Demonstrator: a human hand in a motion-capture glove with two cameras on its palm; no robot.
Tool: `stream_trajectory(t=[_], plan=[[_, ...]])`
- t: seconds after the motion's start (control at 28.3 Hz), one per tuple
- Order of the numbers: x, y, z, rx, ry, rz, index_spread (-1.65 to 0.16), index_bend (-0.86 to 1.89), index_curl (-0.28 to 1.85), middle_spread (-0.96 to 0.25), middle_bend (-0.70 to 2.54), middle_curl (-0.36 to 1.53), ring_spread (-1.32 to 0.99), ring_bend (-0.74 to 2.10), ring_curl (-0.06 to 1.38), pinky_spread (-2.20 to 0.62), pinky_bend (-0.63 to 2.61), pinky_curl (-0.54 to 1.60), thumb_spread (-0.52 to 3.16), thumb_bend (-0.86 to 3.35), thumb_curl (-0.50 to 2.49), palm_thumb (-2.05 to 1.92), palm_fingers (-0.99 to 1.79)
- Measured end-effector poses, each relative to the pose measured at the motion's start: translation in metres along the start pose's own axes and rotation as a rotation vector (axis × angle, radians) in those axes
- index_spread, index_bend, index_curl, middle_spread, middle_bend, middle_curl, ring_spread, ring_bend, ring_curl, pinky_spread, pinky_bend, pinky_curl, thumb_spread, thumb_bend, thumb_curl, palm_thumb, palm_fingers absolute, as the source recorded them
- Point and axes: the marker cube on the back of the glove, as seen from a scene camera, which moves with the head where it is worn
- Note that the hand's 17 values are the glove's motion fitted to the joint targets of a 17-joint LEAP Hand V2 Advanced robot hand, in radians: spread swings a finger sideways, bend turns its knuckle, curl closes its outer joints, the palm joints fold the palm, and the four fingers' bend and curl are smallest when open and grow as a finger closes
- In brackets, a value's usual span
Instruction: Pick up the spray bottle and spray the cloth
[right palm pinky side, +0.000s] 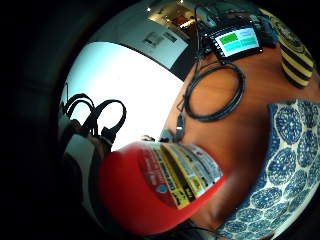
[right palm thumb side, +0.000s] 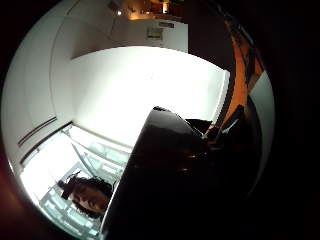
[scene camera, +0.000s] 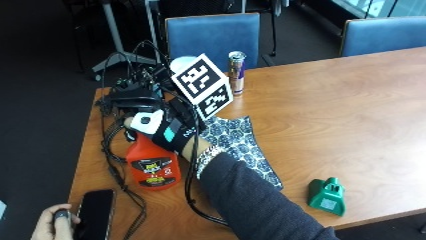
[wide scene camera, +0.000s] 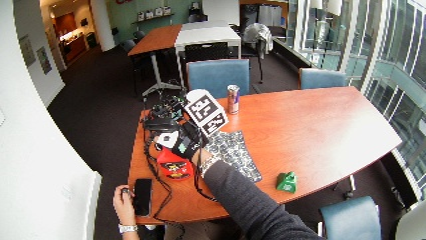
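In the outside view a red spray bottle (scene camera: 154, 169) with a yellow and black label stands upright near the table's left edge. My gloved right hand (scene camera: 166, 129) grips its top from above, fingers curled round the neck. I cannot tell whether its base touches the table. The blue patterned cloth (scene camera: 241, 146) lies flat on the table just right of the bottle, partly under my forearm. The little finger side palm view shows the bottle's red body (right palm pinky side: 160, 186) close to the palm, with the cloth (right palm pinky side: 290, 160) beside it. The thumb side palm view shows a dark part (right palm thumb side: 170, 175), which blocks much of that view.
A tangle of black cables (scene camera: 126, 95) and a small device with a lit screen (right palm pinky side: 235, 42) lie behind the bottle. A drink can (scene camera: 236, 72) stands at the far edge. A green object (scene camera: 327, 196) sits front right. A bare hand (scene camera: 53, 217) rests by a phone (scene camera: 95, 212).
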Motion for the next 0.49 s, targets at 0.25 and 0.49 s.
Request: stream_trajectory(t=[0.25,0.49], plan=[[-0.020,-0.005,-0.009,-0.010,-0.004,-0.023,-0.32,0.20,0.63,-0.23,0.62,0.52,-0.21,0.62,0.45,-0.28,0.39,0.38,0.31,-0.03,0.82,0.97,1.35],[-0.023,-0.003,-0.016,-0.013,0.002,-0.036,-0.32,0.19,0.63,-0.23,0.63,0.52,-0.22,0.62,0.46,-0.28,0.40,0.38,0.32,-0.03,0.82,0.97,1.34]])
